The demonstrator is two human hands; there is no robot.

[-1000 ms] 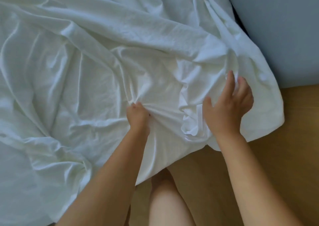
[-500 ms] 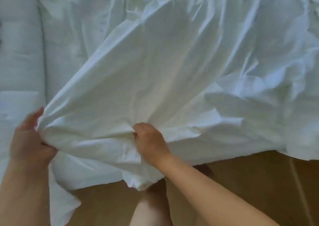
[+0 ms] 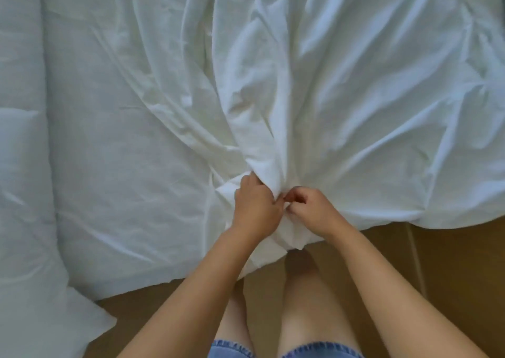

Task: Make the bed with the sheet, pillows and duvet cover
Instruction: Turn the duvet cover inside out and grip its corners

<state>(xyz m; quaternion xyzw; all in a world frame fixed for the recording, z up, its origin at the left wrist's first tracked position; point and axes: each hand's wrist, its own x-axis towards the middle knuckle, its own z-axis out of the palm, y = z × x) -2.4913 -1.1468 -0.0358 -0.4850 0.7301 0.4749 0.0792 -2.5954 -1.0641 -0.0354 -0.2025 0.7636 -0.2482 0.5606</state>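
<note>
Status: early stage, my read. One white sheet [image 3: 328, 84] covers most of the bed from 10 through 3 o'clock. It is heavily creased, with folds fanning toward 12 from a single bunched point at 6 o'clock on the near edge. There the left hand [image 3: 255, 210] grips the bunch, fingers curled round the gathered cloth. Just beside it, at its 3 o'clock, the right hand [image 3: 317, 211] pinches a small bit of the same cloth; the two hands nearly touch. I can't tell from here whether this is the sheet or the duvet cover. A quilted layer [image 3: 19, 139] lies uncovered at 9 o'clock. The near edge of the cloth hangs over the bed side above the wood floor [image 3: 451, 275] at 5 o'clock, not tucked. No pillows in view. Done: cloth is on the bed. Left, I judge: spread flat, square edges, tuck, then pillows and duvet cover. That's most of the job.
</note>
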